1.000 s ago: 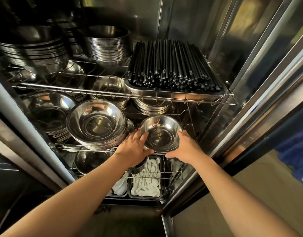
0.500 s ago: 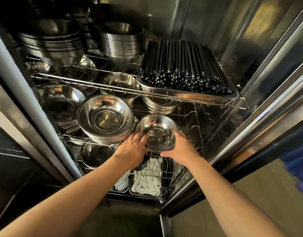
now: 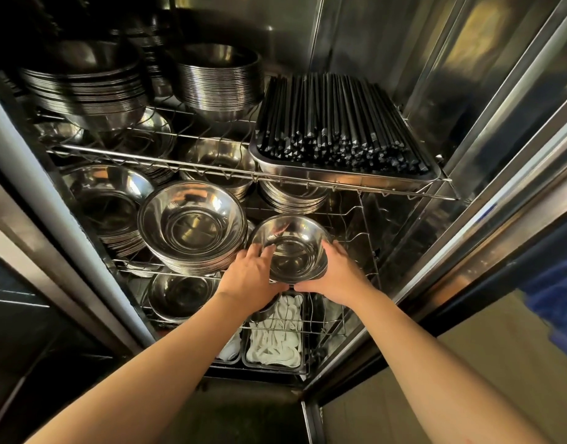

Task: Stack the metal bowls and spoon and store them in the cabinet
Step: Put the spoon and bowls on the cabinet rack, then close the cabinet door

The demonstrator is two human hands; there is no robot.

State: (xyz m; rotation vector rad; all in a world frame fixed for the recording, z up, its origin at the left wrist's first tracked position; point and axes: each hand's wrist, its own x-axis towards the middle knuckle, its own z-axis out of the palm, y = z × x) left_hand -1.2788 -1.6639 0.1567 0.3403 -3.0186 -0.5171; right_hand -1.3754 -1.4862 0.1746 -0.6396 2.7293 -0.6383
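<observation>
A small stack of metal bowls (image 3: 291, 248) is at the front right of the cabinet's middle wire shelf (image 3: 365, 219), tilted a little toward me. My left hand (image 3: 250, 277) grips its left side and my right hand (image 3: 336, 274) grips its right side and underside. Whether the stack rests on the shelf or hangs just above it is hidden by my hands. A stack of larger metal bowls (image 3: 192, 225) stands right beside it on the left. No spoon shows in my hands.
More bowl stacks (image 3: 218, 81) fill the top shelf and the left (image 3: 109, 206). A steel tray of black chopsticks (image 3: 340, 123) sits at the top right. Trays of white spoons (image 3: 275, 341) lie on the bottom shelf. The steel door frame (image 3: 468, 251) runs along the right.
My hands have carried the small bowl stack a little deeper into the middle shelf, and my view has moved closer to the cabinet.
</observation>
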